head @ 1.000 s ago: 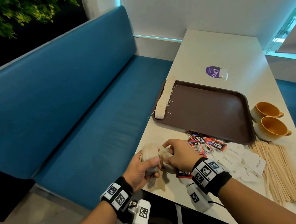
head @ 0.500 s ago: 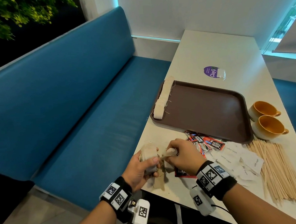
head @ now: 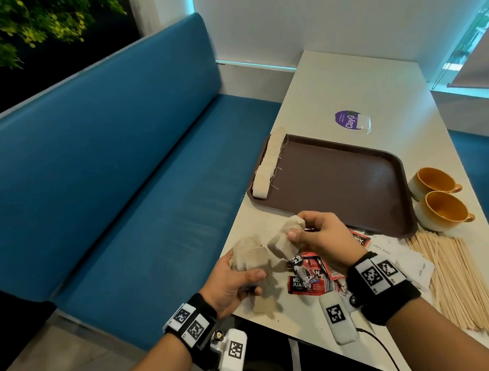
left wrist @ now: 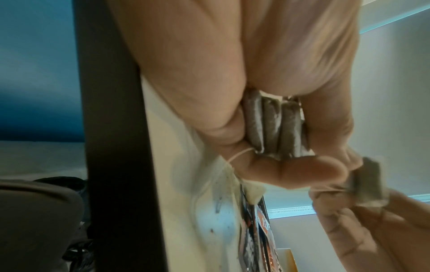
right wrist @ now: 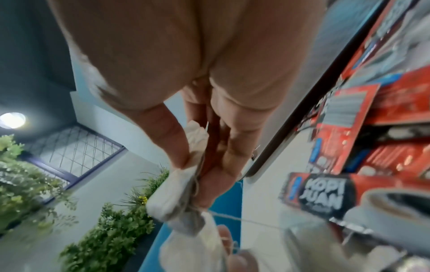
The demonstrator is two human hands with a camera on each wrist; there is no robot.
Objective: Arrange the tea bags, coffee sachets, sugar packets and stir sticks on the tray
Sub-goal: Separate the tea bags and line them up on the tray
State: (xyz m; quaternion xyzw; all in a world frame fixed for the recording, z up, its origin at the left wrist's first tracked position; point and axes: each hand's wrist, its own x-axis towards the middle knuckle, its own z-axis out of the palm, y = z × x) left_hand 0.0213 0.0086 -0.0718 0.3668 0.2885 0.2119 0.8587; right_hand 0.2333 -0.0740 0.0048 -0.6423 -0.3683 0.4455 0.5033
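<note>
My left hand grips a bunch of beige tea bags at the table's near left corner; the left wrist view shows several bags squeezed between thumb and fingers. My right hand pinches a small stack of tea bags lifted above the table, seen too in the right wrist view. A thread runs between the two bunches. The brown tray holds a row of tea bags along its left edge. Red coffee sachets, white sugar packets and wooden stir sticks lie before the tray.
Two orange-lined cups stand right of the tray. A purple sticker lies beyond it. One loose tea bag rests at the table's near edge. The blue bench runs along the left side.
My right hand has risen and moved toward the tray, pulling a stack of tea bags away from the bunch in my left hand. The left hand stays at the corner.
</note>
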